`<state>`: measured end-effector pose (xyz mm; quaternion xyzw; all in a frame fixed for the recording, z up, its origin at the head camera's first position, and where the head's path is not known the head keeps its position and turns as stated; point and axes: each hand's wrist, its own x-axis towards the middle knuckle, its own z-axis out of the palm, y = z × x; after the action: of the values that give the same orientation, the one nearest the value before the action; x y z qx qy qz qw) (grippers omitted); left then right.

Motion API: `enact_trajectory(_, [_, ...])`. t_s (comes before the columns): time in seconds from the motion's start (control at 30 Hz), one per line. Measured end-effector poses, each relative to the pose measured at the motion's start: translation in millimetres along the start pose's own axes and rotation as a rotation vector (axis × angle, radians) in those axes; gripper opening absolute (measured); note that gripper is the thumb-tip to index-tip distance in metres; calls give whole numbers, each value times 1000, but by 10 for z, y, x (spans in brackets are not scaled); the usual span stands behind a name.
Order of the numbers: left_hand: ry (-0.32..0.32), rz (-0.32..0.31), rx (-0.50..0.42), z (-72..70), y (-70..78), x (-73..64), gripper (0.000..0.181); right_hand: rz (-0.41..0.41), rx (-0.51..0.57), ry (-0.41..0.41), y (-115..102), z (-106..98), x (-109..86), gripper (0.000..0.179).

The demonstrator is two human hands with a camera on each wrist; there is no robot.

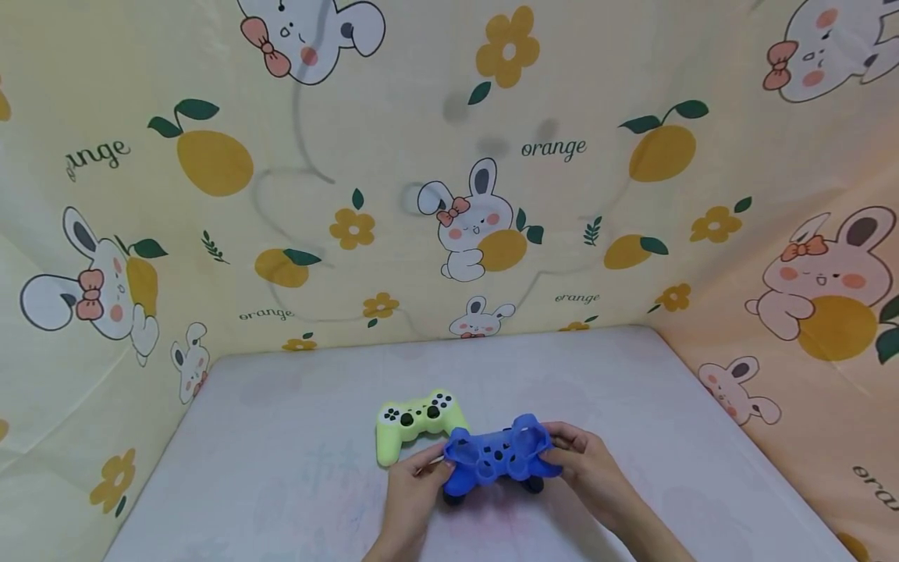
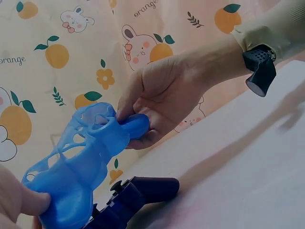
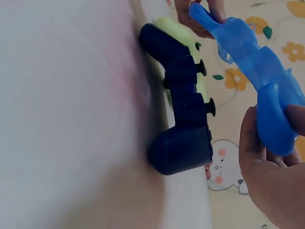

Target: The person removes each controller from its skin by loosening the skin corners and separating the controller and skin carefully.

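Note:
Both hands hold a blue, see-through silicone controller cover (image 1: 497,446) with open holes, stretched between them above the table. My left hand (image 1: 413,493) pinches its left grip end, thumb on the near face. At the other end, my right hand (image 1: 588,462) pinches the right grip, seen also in the left wrist view. A dark blue game controller (image 3: 183,143) lies on the table beneath the cover, its thumbsticks showing; in the head view the cover hides most of it. Just behind is a light green game controller (image 1: 420,425), partly overlapped by the cover.
The white table top (image 1: 295,437) spreads around the controllers. Cream cloth walls (image 1: 393,140) printed with rabbits and oranges rise along its back and both sides. The right wrist carries a black strapped device (image 2: 261,67).

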<state>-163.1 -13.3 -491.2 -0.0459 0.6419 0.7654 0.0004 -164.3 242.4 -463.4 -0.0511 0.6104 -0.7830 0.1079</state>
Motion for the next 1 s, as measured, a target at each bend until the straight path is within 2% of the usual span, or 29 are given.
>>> enact_trajectory(0.17, [-69, 14, -54, 8, 10, 3, 39, -15, -21, 129, 33, 41, -19, 36])
enact_trajectory(0.33, [-78, -5, -106, -5, -19, 9, 44, -58, -36, 225, 83, 65, -50, 40])
enact_trajectory(0.47, [-112, -68, -96, -18, -36, 3, 39, -85, -34, 278, 96, 56, -70, 40])
enact_trajectory(0.57, [-137, -101, -84, -21, -36, 4, 34, -93, -34, 277, 95, 31, -82, 39])
enact_trajectory(0.63, [-141, -98, -71, -22, -28, 10, 33, -94, -35, 256, 98, 17, -91, 39])
enact_trajectory(0.77, [-125, -81, -62, -11, -10, 23, 34, -94, -27, 249, 116, 20, -106, 40])
enact_trajectory(1.0, [-76, -68, -111, 29, -27, 44, 35, -109, -26, 306, 139, 60, -94, 38])
